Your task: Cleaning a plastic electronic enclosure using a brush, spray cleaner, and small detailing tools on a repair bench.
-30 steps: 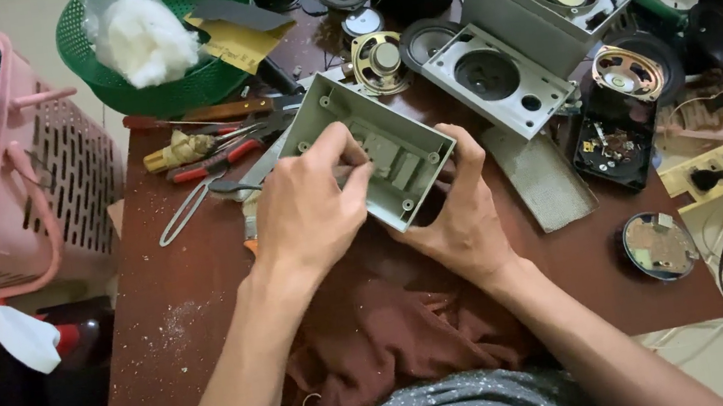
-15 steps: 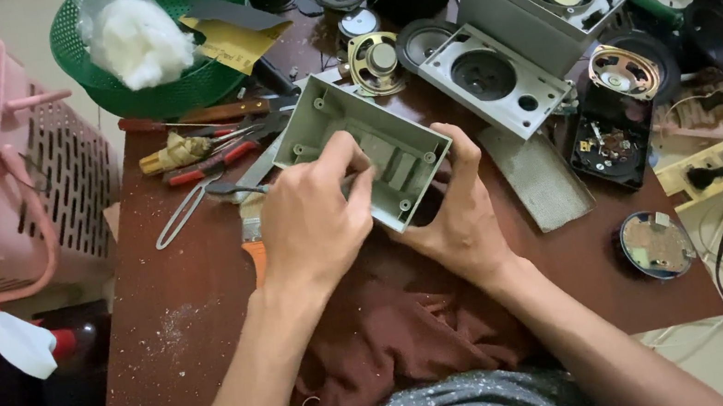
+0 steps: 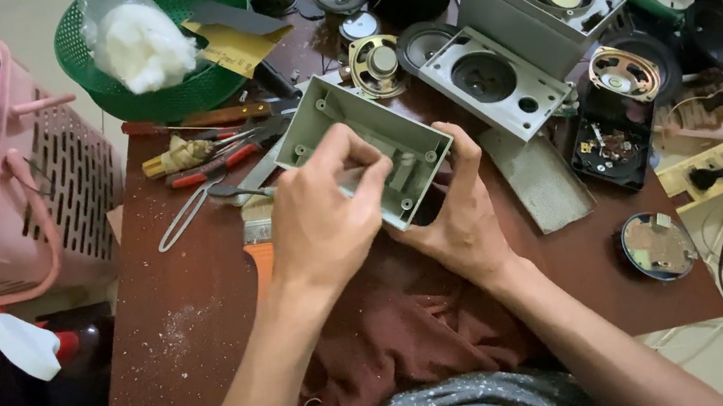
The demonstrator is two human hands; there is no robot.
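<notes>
Both hands (image 3: pixel 326 217) (image 3: pixel 457 218) holding open grey speaker housing (image 3: pixel 342 122), brown table (image 3: pixel 183 329)

Left hand (image 3: pixel 322 222) at frame centre — back up, fingers curled, thumb and forefinger pinched. Right hand (image 3: pixel 457 218) just right of it — palm cupped, thumb raised. Bare forearms rise from bottom edge.

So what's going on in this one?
A person holds an open grey plastic speaker housing over a brown worktable. The right hand grips its lower right corner, while the left hand reaches inside it, fingers pinched. Loose round speaker drivers, red-handled pliers and a green mesh basket lie around.
</notes>
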